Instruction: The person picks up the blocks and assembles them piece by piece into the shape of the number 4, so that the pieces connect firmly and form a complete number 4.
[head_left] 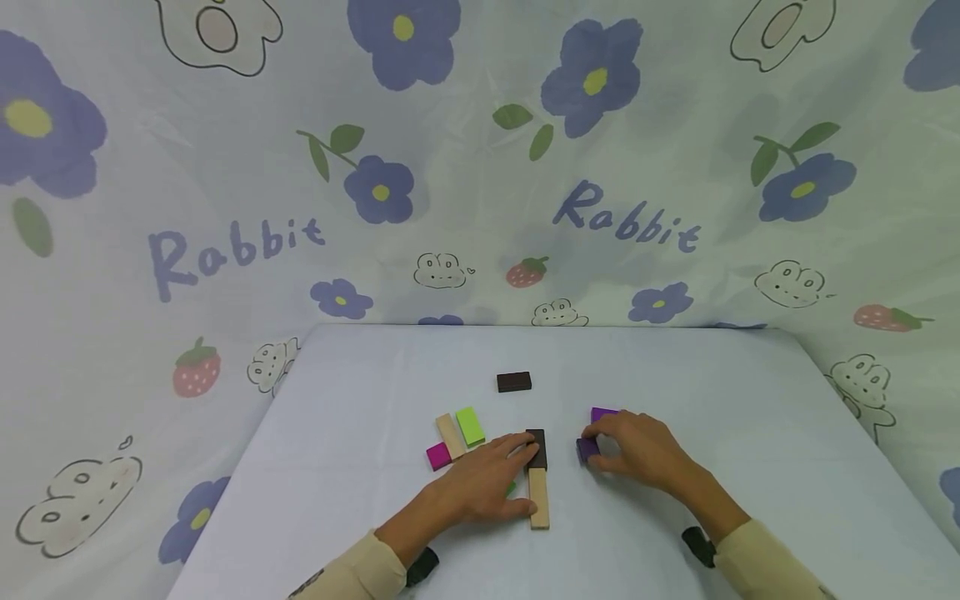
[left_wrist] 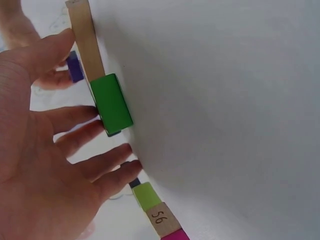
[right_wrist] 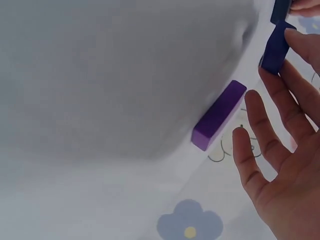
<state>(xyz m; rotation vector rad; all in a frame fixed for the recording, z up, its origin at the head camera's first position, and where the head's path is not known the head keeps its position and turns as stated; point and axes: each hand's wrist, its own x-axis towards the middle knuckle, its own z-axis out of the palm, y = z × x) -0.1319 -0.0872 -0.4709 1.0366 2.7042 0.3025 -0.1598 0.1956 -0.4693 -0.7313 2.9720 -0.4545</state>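
Observation:
My right hand (head_left: 645,450) pinches a dark blue block (right_wrist: 276,50) between thumb and fingertips, just above or on the table; the head view cannot settle which. A purple block (right_wrist: 218,116) lies beside that hand's other fingers. My left hand (head_left: 483,482) reaches over a row made of a dark brown block (head_left: 537,450) and a plain wooden block (head_left: 539,498). Its fingertips touch the dark one and its thumb rests at the wooden one. A green block (left_wrist: 114,102) stands by the left fingers, mostly hidden under the hand in the head view.
Left of the row lie a lime block (head_left: 470,426), a wooden block (head_left: 450,435) and a magenta block (head_left: 438,456). Another dark brown block (head_left: 513,382) lies farther back on the white table (head_left: 360,367). A patterned curtain (head_left: 465,167) hangs behind the table.

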